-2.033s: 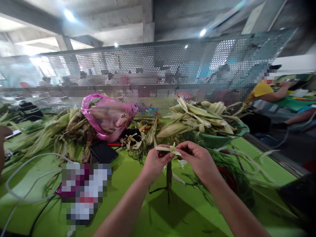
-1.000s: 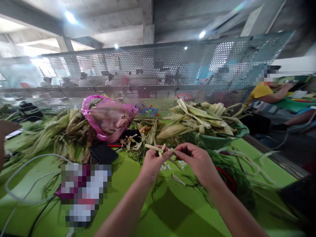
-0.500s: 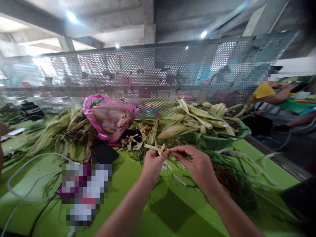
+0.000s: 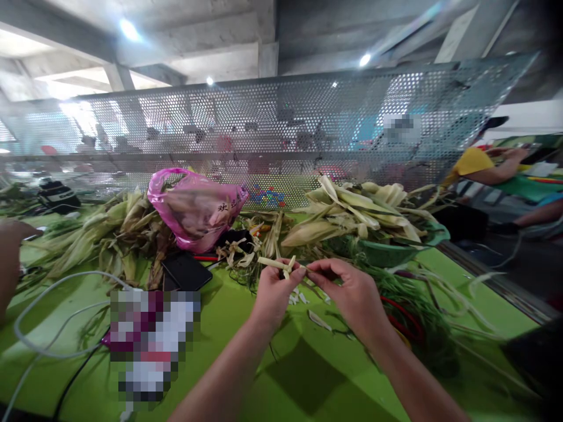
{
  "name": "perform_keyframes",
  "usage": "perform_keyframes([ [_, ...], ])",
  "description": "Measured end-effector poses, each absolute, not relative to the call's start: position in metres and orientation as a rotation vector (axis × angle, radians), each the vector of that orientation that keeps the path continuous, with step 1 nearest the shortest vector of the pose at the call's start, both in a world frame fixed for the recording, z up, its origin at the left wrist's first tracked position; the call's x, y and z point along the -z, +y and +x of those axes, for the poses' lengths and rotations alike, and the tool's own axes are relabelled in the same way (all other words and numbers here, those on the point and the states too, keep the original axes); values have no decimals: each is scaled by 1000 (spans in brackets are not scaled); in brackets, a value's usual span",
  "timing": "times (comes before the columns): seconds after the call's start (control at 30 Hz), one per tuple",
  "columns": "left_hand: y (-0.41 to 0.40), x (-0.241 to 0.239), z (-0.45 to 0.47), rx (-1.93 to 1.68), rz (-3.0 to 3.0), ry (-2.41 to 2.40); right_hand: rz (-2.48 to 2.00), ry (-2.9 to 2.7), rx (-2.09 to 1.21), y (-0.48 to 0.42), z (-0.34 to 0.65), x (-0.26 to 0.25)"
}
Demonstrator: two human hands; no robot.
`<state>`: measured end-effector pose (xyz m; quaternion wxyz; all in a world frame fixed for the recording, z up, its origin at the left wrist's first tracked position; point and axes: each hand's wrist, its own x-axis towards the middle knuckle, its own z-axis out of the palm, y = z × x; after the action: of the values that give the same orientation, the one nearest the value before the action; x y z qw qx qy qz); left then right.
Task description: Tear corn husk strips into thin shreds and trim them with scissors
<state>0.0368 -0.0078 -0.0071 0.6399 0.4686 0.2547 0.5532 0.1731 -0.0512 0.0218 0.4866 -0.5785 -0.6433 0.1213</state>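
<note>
My left hand (image 4: 273,298) pinches a small pale piece of folded corn husk (image 4: 272,262); its stem points left and short ends cross above the thumb. Close beside it on the right, my right hand (image 4: 354,293) has thumb and forefinger pressed together on what looks like a thin strand running to the piece. The strand's far end is hidden by the fingers. Below both hands, white husk scraps (image 4: 320,320) lie on the green table (image 4: 246,375).
A pink plastic bag (image 4: 193,205), dried corn husks (image 4: 109,231) and a black phone (image 4: 187,271) are on the left, near a cabled power strip (image 4: 153,346). A green basket (image 4: 391,253) heaped with husks stands right. Another person's arm (image 4: 9,264) enters at the left edge.
My hands keep nearly the same place and grip, with the husk piece turned very slightly. At the left edge, the other person's arm has come further into view.
</note>
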Motion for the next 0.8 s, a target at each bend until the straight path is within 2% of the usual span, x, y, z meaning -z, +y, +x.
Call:
perform_keyframes([
  [0.37, -9, -3, 27, -968, 1145, 665, -1408, -1433, -456, -51, 181, -28],
  [0.8, -11, -3, 32, -1002, 1193, 555, -1346, -1408, -631, -49, 181, -24],
])
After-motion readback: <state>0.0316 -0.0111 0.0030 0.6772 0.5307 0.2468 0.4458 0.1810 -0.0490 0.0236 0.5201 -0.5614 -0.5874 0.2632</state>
